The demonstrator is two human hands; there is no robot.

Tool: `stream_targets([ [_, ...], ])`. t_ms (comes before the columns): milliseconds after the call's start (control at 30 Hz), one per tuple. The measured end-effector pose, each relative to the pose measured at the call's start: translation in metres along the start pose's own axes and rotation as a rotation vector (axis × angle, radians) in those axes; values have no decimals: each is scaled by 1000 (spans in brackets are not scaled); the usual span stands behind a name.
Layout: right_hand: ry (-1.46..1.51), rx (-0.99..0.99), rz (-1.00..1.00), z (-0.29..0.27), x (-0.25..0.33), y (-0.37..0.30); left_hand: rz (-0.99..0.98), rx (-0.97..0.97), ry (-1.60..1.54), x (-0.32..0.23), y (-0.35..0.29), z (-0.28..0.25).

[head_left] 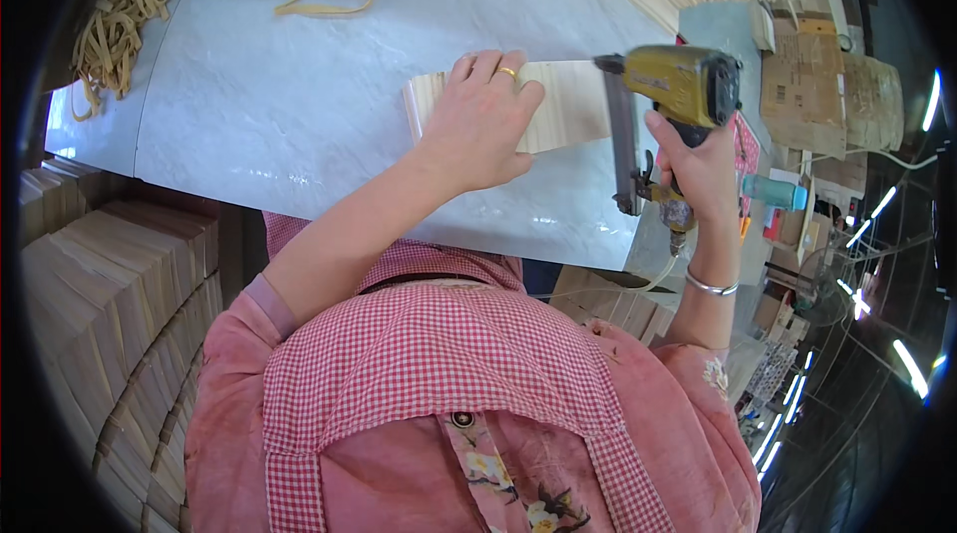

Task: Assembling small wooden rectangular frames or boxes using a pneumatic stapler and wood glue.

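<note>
My left hand clamped the board, my right hand the nailer, right of those fingers; slippage risked puncture.

pale marbled table, glowing tube lights

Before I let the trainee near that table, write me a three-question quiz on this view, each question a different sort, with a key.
1. Multiple choice: which hand grips the pneumatic nail gun? A) left; B) right; C) both.
2. True or false: the left hand is lifted well clear of the pale wooden board.
3. Short answer: what shape does the yellowish strip make on the marbled tabletop?

Key:
1. B, the right hand.
2. False: the left hand holds the pale wooden board.
3. A heart.
</note>
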State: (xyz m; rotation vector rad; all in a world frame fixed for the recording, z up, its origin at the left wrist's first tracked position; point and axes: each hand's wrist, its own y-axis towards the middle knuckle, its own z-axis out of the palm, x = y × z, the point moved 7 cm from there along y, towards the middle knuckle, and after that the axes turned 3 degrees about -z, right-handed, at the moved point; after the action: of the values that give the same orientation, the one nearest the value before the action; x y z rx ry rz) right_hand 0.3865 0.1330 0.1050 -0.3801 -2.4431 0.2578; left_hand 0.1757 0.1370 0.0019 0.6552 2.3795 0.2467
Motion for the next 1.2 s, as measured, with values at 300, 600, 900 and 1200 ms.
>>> stream_targets([
  [300,-376,-399,-52,-36,-170,-52,69,6,51,2,-1,2],
  [600,-473,-403,209,-18,-259,-59,-477,294,-914,36,-17,-38],
  [900,-248,-655,-175,-10,-201,-40,-804,-125,-722,116,-108,-84],
  [1200,220,-316,-683,168,-44,-53,-106,105,347,2,-142,-87],
])
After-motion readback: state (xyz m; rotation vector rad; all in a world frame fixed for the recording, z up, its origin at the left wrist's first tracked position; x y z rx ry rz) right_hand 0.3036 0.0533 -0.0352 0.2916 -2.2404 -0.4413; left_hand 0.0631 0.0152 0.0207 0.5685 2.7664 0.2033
